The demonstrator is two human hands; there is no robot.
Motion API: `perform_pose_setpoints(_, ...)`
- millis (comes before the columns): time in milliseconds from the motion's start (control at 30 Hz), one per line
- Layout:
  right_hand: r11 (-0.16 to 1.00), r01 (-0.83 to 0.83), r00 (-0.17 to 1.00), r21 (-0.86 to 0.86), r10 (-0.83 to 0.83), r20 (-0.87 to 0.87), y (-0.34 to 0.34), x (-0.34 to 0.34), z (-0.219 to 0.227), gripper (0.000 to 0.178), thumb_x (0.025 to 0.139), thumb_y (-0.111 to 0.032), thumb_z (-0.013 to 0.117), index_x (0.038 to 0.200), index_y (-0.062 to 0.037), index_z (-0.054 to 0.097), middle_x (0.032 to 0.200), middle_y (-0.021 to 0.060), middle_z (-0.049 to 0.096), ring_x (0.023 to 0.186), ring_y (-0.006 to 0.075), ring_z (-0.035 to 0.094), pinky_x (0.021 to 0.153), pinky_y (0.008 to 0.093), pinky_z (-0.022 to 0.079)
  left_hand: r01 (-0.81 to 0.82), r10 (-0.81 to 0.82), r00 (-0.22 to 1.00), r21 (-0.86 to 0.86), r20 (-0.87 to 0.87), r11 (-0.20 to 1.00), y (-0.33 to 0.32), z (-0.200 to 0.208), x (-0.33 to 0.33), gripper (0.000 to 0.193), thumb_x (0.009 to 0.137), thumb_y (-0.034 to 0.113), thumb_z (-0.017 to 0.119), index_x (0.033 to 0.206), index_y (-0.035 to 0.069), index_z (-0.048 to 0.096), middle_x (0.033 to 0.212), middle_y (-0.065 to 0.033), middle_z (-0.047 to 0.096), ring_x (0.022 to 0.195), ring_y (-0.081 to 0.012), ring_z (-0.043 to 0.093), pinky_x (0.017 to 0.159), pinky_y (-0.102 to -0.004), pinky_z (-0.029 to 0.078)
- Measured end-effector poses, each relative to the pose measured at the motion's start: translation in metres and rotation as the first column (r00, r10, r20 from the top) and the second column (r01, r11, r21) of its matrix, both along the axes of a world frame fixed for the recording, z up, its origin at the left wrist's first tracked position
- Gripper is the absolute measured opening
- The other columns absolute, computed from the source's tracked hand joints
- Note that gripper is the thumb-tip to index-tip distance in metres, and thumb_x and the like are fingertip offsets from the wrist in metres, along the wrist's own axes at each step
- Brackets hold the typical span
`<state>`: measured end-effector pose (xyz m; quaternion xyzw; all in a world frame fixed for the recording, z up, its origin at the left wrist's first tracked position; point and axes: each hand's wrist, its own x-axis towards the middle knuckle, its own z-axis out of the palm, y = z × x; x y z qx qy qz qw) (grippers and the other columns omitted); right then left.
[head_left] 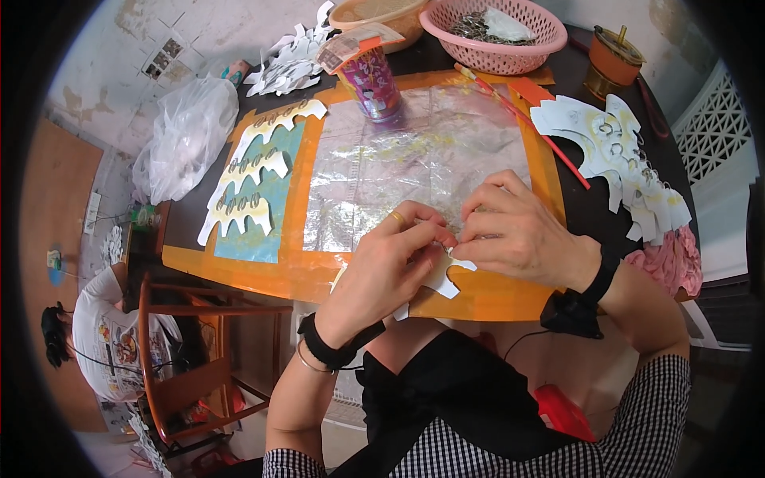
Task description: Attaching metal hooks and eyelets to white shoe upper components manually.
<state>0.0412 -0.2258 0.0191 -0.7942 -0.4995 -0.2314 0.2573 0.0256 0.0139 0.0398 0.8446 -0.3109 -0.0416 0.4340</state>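
At the table's near edge, my left hand (390,259) is closed, thumb and fingers pinching a white card with a wavy cut edge (440,285). Opposite it, my right hand (522,235) has its fingertips pinched together above the same card; whatever small thing is between them is hidden. Both hands rest over a clear plastic sheet (343,175) framed by orange tape (546,179). To the left, three similar wavy cards (253,169) bearing small metal rings lie on a blue-green patch. More white cards with rings (594,131) are heaped on the right.
A purple cup (370,84) stands on the sheet, near a long red stick (550,147). Behind are a pink basket (510,60) of metal pieces, a brass-coloured pot (613,64) and loose white cards (291,60). A plastic bag (183,143), chair (179,366) and another person (119,342) are left.
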Motion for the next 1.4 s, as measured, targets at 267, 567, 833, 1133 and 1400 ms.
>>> perform_pose_setpoints(267, 1.0, -0.001, 1.0, -0.007, 0.001, 0.012, -0.002, -0.002, -0.001, 0.022, 0.071, -0.017, 0.08, 0.09, -0.013, 0.07, 0.087, -0.0024, 0.062, 0.102, 0.0178, 0.061, 0.098, 0.0408, 0.045, 0.023, -0.024, 0.998, 0.02, 0.059, 1.0, -0.003, -0.002, -0.003, 0.017, 0.091, -0.008, 0.065, 0.102, 0.005, 0.069, 0.121, -0.0128, 0.06, 0.1, -0.0289, 0.067, 0.086, -0.0361, 0.056)
perform_pose_setpoints(567, 1.0, -0.011, 0.999, -0.025, 0.012, 0.051, 0.001, -0.001, 0.0, 0.011, 0.078, -0.015, 0.071, 0.081, -0.0104, 0.062, 0.083, -0.0013, 0.06, 0.098, 0.0165, 0.063, 0.1, 0.0407, 0.043, 0.073, -0.121, 0.966, 0.206, 0.228, 0.976, 0.001, 0.002, -0.007, 0.048, 0.064, -0.009, 0.079, 0.107, 0.005, 0.065, 0.119, -0.0122, 0.055, 0.104, -0.032, 0.064, 0.088, -0.0404, 0.058)
perform_pose_setpoints(833, 0.996, -0.018, 0.992, -0.086, 0.028, 0.124, 0.003, -0.004, 0.005, 0.007, 0.075, -0.014, 0.067, 0.077, -0.0092, 0.062, 0.077, -0.0006, 0.057, 0.091, 0.0164, 0.062, 0.097, 0.0392, 0.046, 0.05, -0.179, 0.923, 0.356, 0.341, 0.933, 0.001, 0.013, -0.004, 0.041, 0.066, -0.001, 0.079, 0.105, 0.009, 0.069, 0.108, -0.0066, 0.06, 0.099, -0.0297, 0.062, 0.083, -0.0388, 0.057)
perform_pose_setpoints(1133, 0.995, -0.006, 0.988, -0.095, 0.021, 0.156, 0.007, -0.008, 0.007, 0.007, 0.073, -0.014, 0.067, 0.073, -0.0086, 0.062, 0.077, 0.0002, 0.058, 0.091, 0.0171, 0.061, 0.095, 0.0383, 0.047, -0.026, -0.169, 0.859, 0.37, 0.484, 0.929, 0.004, 0.006, -0.015, 0.034, 0.071, 0.001, 0.075, 0.104, 0.008, 0.071, 0.108, -0.0067, 0.064, 0.097, -0.0284, 0.062, 0.082, -0.0395, 0.055)
perform_pose_setpoints(1400, 0.991, 0.01, 1.0, -0.134, -0.014, -0.025, -0.014, -0.017, 0.014, 0.009, 0.083, -0.015, 0.072, 0.083, -0.0059, 0.071, 0.102, 0.0041, 0.063, 0.112, 0.023, 0.058, 0.1, 0.0416, 0.042, -0.146, 0.01, 0.855, 0.223, 0.519, 0.964, -0.009, -0.003, -0.019, 0.015, 0.078, 0.016, 0.082, 0.089, 0.01, 0.074, 0.1, -0.0034, 0.065, 0.095, -0.0267, 0.061, 0.08, -0.04, 0.052)
